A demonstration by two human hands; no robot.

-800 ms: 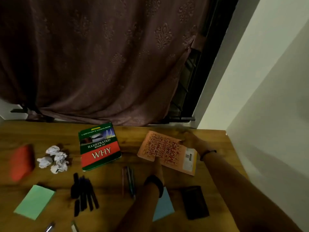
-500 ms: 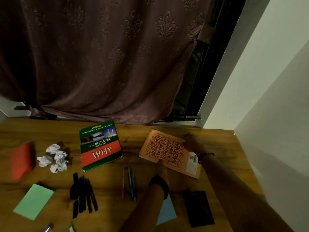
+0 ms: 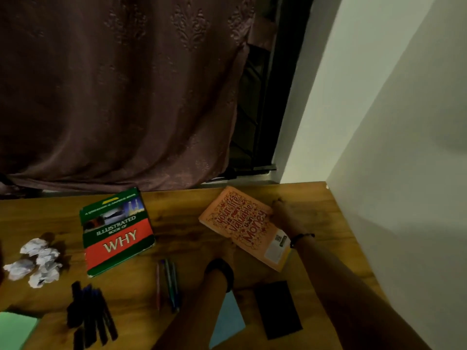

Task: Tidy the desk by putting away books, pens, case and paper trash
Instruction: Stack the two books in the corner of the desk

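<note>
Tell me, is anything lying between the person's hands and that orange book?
Nothing visible does. The right hand is already at the far edge of the orange book, and the left hand is at its near edge. The pens lie off to the left, clear of both.

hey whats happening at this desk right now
A person is tidying a wooden desk and has both hands at the orange book: the right hand on its far right edge, the left hand at its near edge. It lies on the desk, not yet lifted. The green and red book, crumpled paper, black markers, pens and black case lie untouched.
</note>
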